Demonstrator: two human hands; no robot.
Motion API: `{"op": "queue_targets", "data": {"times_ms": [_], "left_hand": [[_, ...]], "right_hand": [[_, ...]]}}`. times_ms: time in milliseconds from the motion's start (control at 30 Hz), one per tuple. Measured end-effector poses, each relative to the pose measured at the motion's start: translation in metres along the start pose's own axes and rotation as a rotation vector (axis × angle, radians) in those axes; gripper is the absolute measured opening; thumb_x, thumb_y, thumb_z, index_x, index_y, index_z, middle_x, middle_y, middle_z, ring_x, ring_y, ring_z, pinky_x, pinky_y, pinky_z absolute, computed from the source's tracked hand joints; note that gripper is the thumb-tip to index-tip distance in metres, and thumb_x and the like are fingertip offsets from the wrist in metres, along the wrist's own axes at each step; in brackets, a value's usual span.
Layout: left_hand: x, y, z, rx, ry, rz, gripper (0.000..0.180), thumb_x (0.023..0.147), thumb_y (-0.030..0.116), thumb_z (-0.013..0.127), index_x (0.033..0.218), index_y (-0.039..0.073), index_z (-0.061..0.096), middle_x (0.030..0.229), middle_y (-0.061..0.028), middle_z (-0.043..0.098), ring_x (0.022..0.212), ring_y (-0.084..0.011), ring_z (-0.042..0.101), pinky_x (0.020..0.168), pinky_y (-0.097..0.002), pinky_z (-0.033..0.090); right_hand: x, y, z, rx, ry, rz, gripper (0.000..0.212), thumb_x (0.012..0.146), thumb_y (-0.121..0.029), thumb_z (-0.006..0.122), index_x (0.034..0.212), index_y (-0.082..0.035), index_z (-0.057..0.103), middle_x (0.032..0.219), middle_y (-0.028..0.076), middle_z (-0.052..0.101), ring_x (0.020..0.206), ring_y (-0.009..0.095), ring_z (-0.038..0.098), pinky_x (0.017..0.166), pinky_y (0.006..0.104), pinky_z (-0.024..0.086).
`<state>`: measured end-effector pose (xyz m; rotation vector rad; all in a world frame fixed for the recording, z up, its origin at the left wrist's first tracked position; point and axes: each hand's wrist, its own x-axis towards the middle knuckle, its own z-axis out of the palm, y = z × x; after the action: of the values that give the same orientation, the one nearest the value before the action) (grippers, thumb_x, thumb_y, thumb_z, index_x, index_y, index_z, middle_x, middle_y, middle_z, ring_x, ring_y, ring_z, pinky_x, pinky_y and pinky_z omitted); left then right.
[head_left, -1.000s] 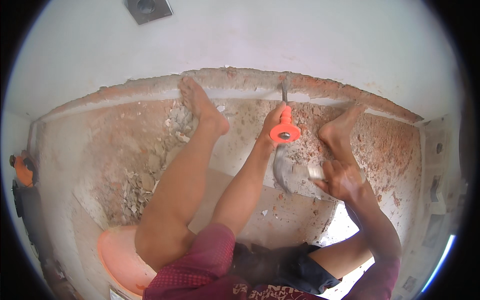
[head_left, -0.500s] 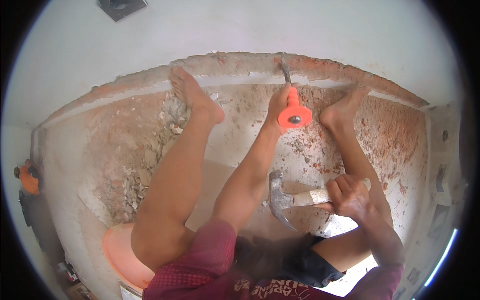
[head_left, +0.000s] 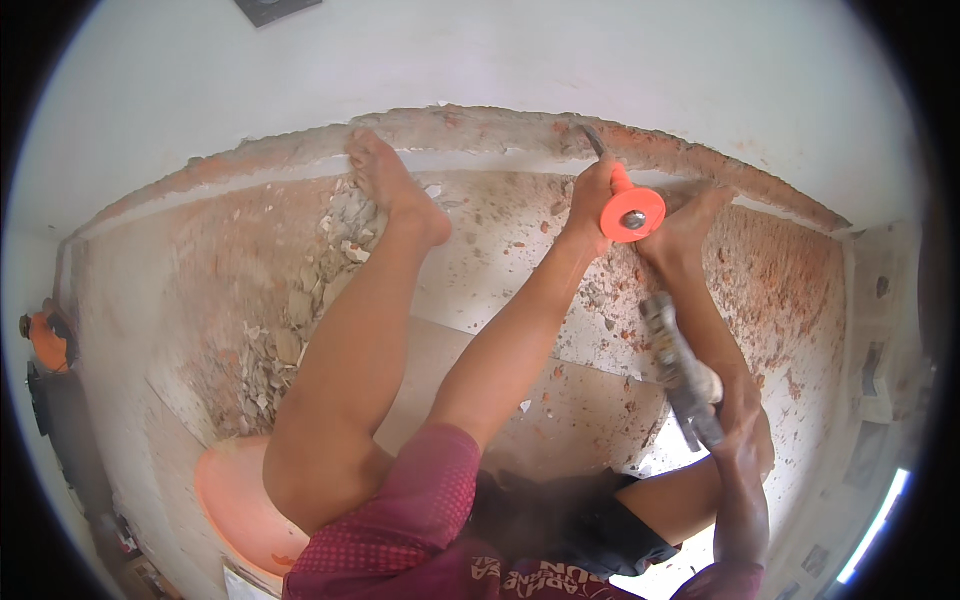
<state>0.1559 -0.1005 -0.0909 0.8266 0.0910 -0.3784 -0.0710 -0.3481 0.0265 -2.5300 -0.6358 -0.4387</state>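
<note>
My left hand (head_left: 590, 195) is closed around a steel chisel with a round orange hand guard (head_left: 632, 212). The chisel's tip (head_left: 593, 140) rests against the chipped brick strip (head_left: 470, 128) at the foot of the white wall. My right hand (head_left: 745, 432) grips a hammer (head_left: 676, 358). The hammer is blurred, and its head points up at the chisel's end, a short way below it. My bare legs stretch toward the wall, with the left foot (head_left: 385, 185) and the right foot (head_left: 690, 232) on either side of the chisel.
Broken plaster rubble (head_left: 335, 250) lies in a pile beside the left foot and runs down the dusty floor. An orange basin (head_left: 232, 500) sits by my left thigh. A small orange object (head_left: 45, 340) is at the far left edge.
The hammer was drawn back low beside my right hand. It now points up toward the chisel's guard. My left hand and the chisel have stayed at the wall.
</note>
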Motion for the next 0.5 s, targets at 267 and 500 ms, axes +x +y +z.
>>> {"op": "queue_targets", "data": {"times_ms": [267, 500], "left_hand": [[-0.080, 0.126, -0.128, 1.675, 1.225, 0.278, 0.069, 0.090, 0.044, 0.067, 0.121, 0.005, 0.019, 0.120, -0.0121, 0.025, 0.110, -0.0236, 0.028, 0.093, -0.0354, 0.025], [-0.059, 0.124, -0.167, 1.731, 1.297, 0.120, 0.107, 0.081, 0.044, 0.077, 0.148, 0.000, 0.006, 0.153, -0.0191, 0.021, 0.142, -0.0289, 0.023, 0.118, -0.0370, 0.020]], "right_hand": [[0.068, -0.084, 0.019, 0.452, 0.823, 0.139, 0.061, 0.105, -0.057, 0.029, 0.088, -0.005, 0.055, 0.071, 0.009, 0.056, 0.059, 0.018, 0.053, 0.055, 0.0285, 0.046], [0.085, -0.034, 0.121, 0.237, 0.227, 0.546, 0.033, 0.106, -0.030, 0.052, 0.092, -0.001, 0.054, 0.075, 0.008, 0.058, 0.065, 0.024, 0.057, 0.060, 0.0376, 0.049]]}}
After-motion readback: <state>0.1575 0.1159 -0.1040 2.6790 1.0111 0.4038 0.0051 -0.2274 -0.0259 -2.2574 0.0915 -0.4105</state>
